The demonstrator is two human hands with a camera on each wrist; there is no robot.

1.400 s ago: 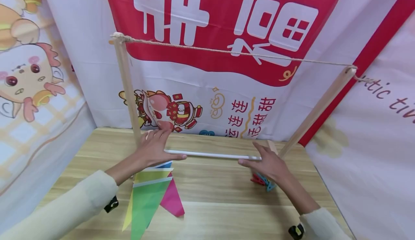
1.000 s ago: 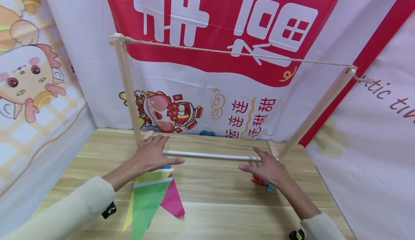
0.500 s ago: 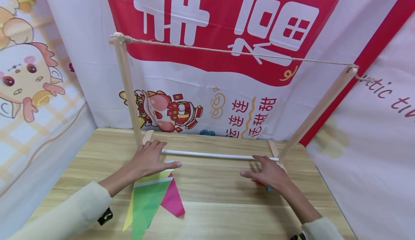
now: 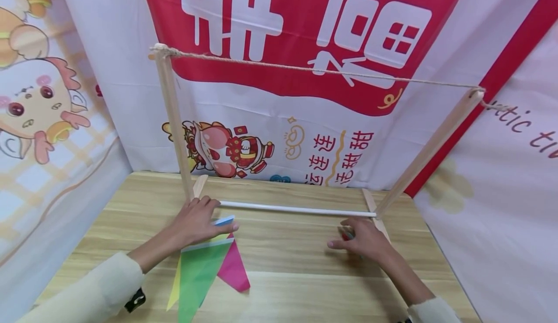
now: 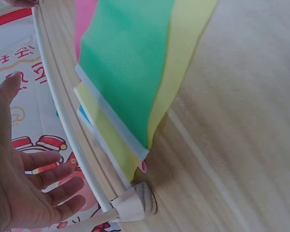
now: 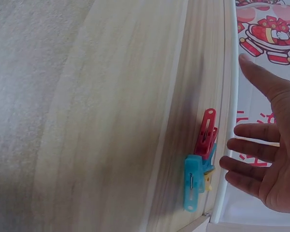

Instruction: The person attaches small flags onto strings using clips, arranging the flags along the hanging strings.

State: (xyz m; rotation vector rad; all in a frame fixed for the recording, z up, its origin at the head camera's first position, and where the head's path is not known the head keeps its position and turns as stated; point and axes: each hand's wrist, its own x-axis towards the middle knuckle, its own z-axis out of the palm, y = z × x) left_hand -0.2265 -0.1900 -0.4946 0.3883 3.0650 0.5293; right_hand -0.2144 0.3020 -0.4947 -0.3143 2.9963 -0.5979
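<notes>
My left hand (image 4: 193,221) hovers over the top ends of a stack of pennant flags, fingers spread and holding nothing. The stack shows a green flag (image 4: 200,269), a pink flag (image 4: 234,267), a yellow flag (image 5: 186,63) and a bit of a blue flag (image 4: 224,222), each with a pale top band. My right hand (image 4: 368,238) is above a small pile of clothespins, its fingers loose and holding nothing. In the right wrist view the pile has a red clothespin (image 6: 206,133), a teal clothespin (image 6: 192,181) and a yellow one partly hidden. The head view mostly hides it.
A wooden frame stands at the back, with a left post (image 4: 172,115), a right post (image 4: 429,153) and a white rod (image 4: 296,210) low between them. Twine (image 4: 279,65) is tied across the post tops. Printed cloth (image 4: 287,100) hangs behind the wooden table (image 4: 305,294).
Both hands have drawn back from the white rod toward the person. The right hand now covers most of the clothespins in the head view. Flags and frame stay put.
</notes>
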